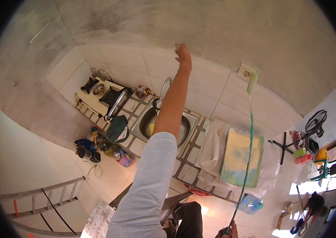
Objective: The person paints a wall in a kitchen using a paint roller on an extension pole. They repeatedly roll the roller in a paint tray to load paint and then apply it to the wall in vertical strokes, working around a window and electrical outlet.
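My left hand (183, 55) reaches forward over the sink at the end of a straight arm. Its fingers are spread near the seam between the bare plastered wall (230, 32) and the white wall tiles (203, 76); I cannot tell whether they touch it. At the bottom edge, my right hand (229, 231) grips the thin green rod of a paint roller (251, 119). The roller's pale green sleeve (253, 81) is beside a wall socket (245, 72). Beneath the rod, a paint tray (238, 154) smeared with cream and bluish paint rests on plastic sheeting (212, 148).
A steel sink (136, 131) and a gas stove (102, 93) with a leaning glass lid (119, 102) line the tiled counter (188, 173). Floor items include a ladder (40, 197), a water bottle (250, 203) and a black fan (315, 122). Someone else (315, 205) is at far right.
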Demonstrator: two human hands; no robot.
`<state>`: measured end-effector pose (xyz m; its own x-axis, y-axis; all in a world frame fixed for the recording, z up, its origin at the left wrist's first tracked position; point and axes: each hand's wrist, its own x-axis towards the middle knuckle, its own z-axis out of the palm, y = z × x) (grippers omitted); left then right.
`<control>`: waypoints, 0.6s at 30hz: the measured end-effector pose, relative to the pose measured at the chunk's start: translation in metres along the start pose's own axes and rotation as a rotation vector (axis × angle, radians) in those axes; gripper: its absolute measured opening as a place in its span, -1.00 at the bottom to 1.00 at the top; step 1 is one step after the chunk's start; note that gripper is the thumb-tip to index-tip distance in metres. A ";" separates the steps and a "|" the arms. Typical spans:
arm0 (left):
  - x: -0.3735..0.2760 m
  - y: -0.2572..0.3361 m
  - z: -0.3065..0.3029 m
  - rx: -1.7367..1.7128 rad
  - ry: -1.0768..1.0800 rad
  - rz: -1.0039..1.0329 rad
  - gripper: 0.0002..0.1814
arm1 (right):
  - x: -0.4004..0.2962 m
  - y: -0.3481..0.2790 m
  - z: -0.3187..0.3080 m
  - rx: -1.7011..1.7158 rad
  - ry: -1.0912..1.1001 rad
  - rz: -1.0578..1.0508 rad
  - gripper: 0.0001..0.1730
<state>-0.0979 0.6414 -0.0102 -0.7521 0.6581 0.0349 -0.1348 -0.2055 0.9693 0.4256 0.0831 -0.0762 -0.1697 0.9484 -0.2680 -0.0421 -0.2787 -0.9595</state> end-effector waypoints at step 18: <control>-0.034 -0.019 0.023 -0.096 0.057 0.228 -0.20 | -0.010 0.001 0.016 -0.307 0.040 0.259 -0.42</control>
<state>-0.0548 0.6391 -0.0243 -0.8051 0.5452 0.2338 -0.0158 -0.4137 0.9103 0.4115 0.0705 -0.0725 -0.0974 0.8596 -0.5016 0.2939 -0.4567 -0.8397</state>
